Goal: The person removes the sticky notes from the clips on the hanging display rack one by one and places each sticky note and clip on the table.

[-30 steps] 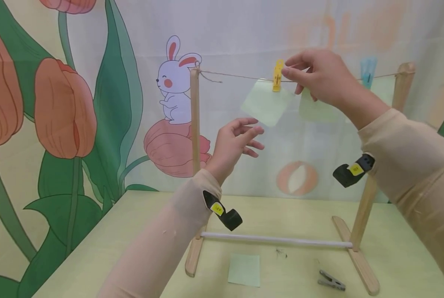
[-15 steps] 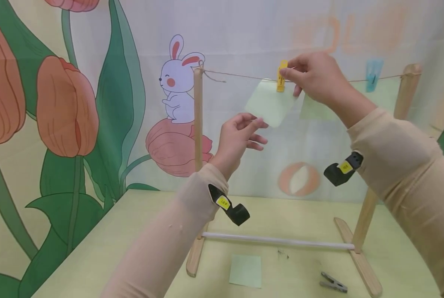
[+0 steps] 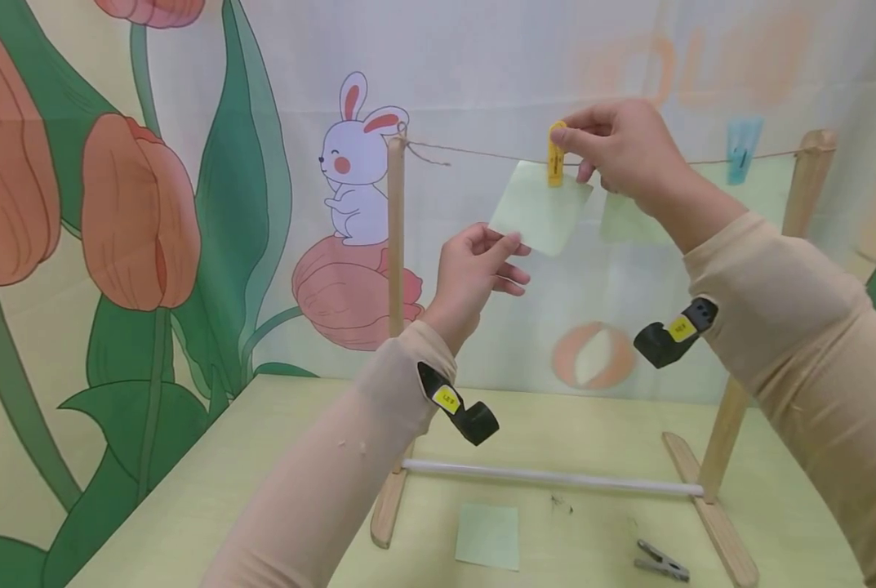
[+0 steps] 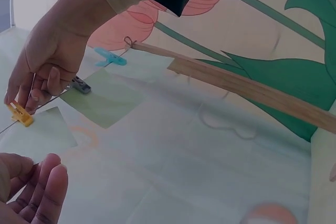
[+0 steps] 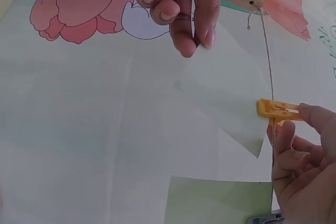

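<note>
A pale green paper square (image 3: 544, 211) hangs tilted from a twine line (image 3: 474, 150) under a yellow clothespin (image 3: 556, 155). My right hand (image 3: 632, 151) pinches the upper end of that clothespin between thumb and fingers; the right wrist view shows the pin (image 5: 278, 109) across the twine at the paper's edge. At the paper's lower left corner, my left hand (image 3: 470, 273) pinches it between thumb and index finger, the other fingers spread. A second green paper (image 4: 105, 103) hangs beside it from a grey clothespin (image 4: 80, 84), partly hidden by my right hand in the head view.
A blue clothespin (image 3: 744, 151) holds another paper near the right wooden post (image 3: 727, 416). The left post (image 3: 396, 245) carries the twine's other end. A white rod (image 3: 555, 478) joins the feet. On the table lie a green paper square (image 3: 487, 536) and a grey clothespin (image 3: 661, 561).
My right hand has gone from beside the yellow clothespin to pinching it. My left hand has risen slightly and taken the paper's lower corner.
</note>
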A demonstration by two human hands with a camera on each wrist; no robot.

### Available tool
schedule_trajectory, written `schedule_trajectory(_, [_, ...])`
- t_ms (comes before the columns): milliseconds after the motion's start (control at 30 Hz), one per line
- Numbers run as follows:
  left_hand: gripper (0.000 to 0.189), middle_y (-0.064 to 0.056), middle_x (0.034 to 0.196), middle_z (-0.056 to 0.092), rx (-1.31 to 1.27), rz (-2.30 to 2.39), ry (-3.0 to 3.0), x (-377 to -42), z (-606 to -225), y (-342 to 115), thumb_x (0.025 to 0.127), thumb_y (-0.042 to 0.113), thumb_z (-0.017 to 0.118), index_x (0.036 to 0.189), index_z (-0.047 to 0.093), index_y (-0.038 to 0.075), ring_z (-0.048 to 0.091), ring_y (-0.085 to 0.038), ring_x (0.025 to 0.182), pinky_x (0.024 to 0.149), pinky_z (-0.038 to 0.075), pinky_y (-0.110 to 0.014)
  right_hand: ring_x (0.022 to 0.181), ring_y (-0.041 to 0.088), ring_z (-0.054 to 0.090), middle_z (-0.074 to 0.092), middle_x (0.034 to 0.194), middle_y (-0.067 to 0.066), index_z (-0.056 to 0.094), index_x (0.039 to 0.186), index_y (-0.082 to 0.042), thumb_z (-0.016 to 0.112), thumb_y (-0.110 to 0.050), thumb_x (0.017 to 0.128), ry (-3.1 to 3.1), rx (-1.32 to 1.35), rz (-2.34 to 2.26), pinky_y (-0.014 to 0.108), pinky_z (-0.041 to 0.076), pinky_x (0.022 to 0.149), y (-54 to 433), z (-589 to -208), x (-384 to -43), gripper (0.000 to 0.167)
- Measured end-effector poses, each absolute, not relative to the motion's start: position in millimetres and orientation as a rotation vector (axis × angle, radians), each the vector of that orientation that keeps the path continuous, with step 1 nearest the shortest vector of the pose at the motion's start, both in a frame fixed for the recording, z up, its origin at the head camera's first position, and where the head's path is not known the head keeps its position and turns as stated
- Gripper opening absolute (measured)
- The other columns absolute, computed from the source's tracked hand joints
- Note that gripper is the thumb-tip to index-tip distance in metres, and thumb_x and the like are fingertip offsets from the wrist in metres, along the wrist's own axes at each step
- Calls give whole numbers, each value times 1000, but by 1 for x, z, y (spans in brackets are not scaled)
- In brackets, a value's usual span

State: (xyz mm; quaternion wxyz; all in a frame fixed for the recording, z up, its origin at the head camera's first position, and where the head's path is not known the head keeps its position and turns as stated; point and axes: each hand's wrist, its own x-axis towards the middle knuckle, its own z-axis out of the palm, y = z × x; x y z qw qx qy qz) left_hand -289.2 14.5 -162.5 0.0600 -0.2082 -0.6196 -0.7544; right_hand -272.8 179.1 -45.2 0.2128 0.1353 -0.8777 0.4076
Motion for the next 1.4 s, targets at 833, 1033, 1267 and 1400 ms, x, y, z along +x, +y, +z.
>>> schedule_trajectory(833, [17,-13,96,68,-621,-2257,-1892,-283,-158,21,94,17,62,102,57,3,63,-10,55,62,60,-30,65,8,53,58,90,-10,63,109,-16,65,-28,90,-2219,425,1318,17,36,47,188,-45,-266,23])
schedule_trajectory(1033, [16,-17,99,67,-624,-2248,-1904,-283,-161,19,94,16,61,100,56,3,63,-9,55,60,60,-28,62,7,53,57,90,-9,61,101,-19,65,-25,90,-2109,469,1381,15,35,45,189,-47,-265,13])
schedule_trajectory(1267, [14,-13,92,65,-645,-2237,-1895,-286,-165,17,94,15,61,99,57,3,63,-10,54,57,59,-26,59,7,54,57,90,-8,61,99,-19,66,-23,90,-2082,478,1404,16,33,43,189,-48,-265,11])
schedule_trajectory(1400, [15,-12,93,66,-664,-2207,-1900,-287,-165,14,95,14,60,101,57,1,63,-10,55,57,59,-26,58,7,53,58,90,-9,62,101,-19,66,-24,89,-2076,491,1407,16,31,41,191,-46,-265,13])
